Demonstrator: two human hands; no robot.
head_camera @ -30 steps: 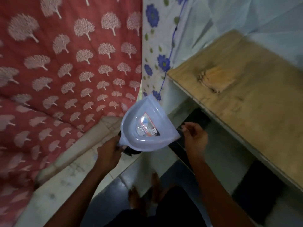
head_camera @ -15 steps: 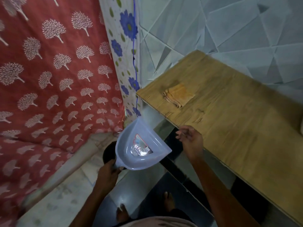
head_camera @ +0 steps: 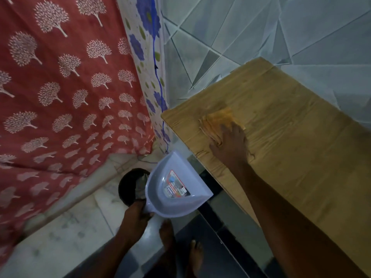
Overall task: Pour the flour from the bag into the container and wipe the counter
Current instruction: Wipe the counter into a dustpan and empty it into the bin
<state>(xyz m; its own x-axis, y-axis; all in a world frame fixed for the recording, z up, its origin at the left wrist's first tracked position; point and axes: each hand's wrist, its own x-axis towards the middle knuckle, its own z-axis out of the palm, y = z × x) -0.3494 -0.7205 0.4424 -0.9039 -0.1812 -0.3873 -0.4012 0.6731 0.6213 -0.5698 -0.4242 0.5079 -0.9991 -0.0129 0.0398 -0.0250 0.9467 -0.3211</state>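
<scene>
A folded orange cloth (head_camera: pixel 217 121) lies near the left end of the wooden counter (head_camera: pixel 301 149). My right hand (head_camera: pixel 230 145) rests on the cloth's near side, fingers spread over it. My left hand (head_camera: pixel 136 215) grips the handle of a pale blue plastic dustpan (head_camera: pixel 176 189), held below the counter's edge with its labelled inside facing up. Neither the flour bag nor the container is in view.
A round black bin (head_camera: pixel 130 185) stands on the floor under the dustpan, beside a low marble step (head_camera: pixel 60 217). A red tree-print curtain (head_camera: pixel 60 87) hangs at left, a blue-flowered one (head_camera: pixel 144 47) beside it. Grey tiled wall (head_camera: pixel 261 27) backs the counter. My bare feet (head_camera: pixel 180 245) are below.
My right hand has risen from below the counter edge onto the orange cloth. The view has lifted toward the counter, and the dustpan stays in my left hand above the bin.
</scene>
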